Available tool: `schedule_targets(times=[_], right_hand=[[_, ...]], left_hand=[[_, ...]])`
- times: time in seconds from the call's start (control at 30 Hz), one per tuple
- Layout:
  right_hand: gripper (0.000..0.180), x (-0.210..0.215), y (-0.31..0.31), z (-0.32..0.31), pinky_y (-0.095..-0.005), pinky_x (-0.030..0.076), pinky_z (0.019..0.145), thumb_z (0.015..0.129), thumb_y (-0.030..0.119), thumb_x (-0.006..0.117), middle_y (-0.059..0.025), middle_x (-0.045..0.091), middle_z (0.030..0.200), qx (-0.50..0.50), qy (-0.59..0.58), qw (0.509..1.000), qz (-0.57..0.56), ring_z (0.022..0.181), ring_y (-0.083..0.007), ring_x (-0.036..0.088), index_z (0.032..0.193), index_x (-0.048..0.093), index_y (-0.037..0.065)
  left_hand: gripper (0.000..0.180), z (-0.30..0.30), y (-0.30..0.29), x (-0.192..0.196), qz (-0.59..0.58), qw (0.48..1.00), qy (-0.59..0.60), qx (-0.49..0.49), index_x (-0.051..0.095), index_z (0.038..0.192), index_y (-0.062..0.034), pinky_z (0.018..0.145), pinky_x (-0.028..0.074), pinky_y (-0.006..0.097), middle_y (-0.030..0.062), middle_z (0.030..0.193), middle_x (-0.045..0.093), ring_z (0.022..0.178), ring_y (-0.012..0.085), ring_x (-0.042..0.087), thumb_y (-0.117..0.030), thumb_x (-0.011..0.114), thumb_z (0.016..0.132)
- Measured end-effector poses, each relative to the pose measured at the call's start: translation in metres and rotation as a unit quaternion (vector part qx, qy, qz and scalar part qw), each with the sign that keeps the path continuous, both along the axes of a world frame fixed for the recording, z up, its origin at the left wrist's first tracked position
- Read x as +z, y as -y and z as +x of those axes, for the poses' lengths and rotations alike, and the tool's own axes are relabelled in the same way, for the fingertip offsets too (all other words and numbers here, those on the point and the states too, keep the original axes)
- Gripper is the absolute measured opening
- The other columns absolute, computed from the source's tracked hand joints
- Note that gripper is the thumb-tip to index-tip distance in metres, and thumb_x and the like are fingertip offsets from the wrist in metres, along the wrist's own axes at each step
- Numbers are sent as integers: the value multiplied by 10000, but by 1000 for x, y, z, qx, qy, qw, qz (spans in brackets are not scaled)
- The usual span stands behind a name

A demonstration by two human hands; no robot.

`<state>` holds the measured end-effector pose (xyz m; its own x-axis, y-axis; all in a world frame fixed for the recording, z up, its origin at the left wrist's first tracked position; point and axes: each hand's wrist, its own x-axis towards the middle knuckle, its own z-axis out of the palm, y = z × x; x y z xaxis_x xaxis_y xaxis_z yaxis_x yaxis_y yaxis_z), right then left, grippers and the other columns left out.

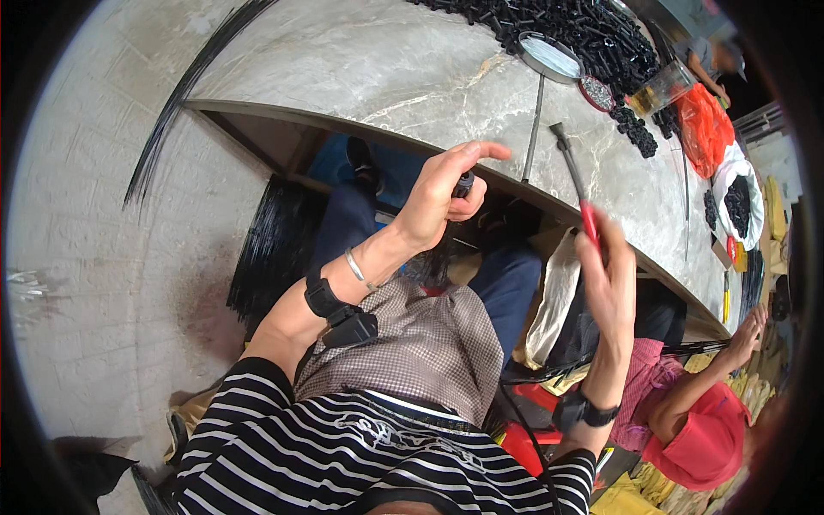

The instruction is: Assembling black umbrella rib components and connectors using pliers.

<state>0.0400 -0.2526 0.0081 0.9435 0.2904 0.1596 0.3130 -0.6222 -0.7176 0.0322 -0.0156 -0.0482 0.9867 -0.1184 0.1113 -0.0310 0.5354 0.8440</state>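
Note:
My left hand (442, 193) is raised just in front of the table edge, its fingers curled round a short black cylindrical part (463, 184). Only the end of that part shows; the index finger points out to the right. My right hand (611, 275), slightly blurred, grips the red handle (589, 221) of a small hammer-like tool. Its dark shaft (572, 167) slants up over the tabletop to a small blunt head (558, 131). The two hands are apart, and the tool does not touch the black part.
A marbled grey table (412, 81) bears a heap of black tube pieces (592, 34), a round pan (551, 57), a thin rod (534, 129) and a red-rimmed dish (596, 93). Black strands (184, 94) hang over its left end. A co-worker's arm (708, 378) is at right.

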Motion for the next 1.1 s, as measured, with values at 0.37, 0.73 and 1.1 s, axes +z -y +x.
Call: schedule_targets(times=[0.37, 0.73, 1.1], right_hand=[[539, -33, -32, 8, -383, 464, 726, 763, 96, 696, -154, 563, 948, -6, 170, 977, -131, 824, -313, 558, 1243, 475, -13], [179, -47, -40, -21, -324, 499, 610, 904, 77, 546, -96, 619, 806, 70, -14, 985, 156, 701, -191, 616, 1043, 571, -33], [681, -39, -93, -50, -344, 484, 868, 841, 135, 689, -170, 528, 1190, 267, -204, 925, 179, 1017, -267, 593, 1385, 317, -34]], left_hand=[[533, -13, -3, -4, -12, 998, -1, 66, 589, 752, 28, 412, 175, 207, -30, 498, 362, 422, 20, 256, -397, 379, 994], [779, -38, 24, 29, 310, 862, 374, 145, 381, 1335, 7, 944, 367, 415, 145, 1166, 544, 1105, 282, 514, -275, 769, 720], [218, -128, -109, -57, 600, 745, 181, 229, 513, 999, -18, 726, 451, 425, 151, 886, 568, 862, 346, 566, -79, 604, 811]])
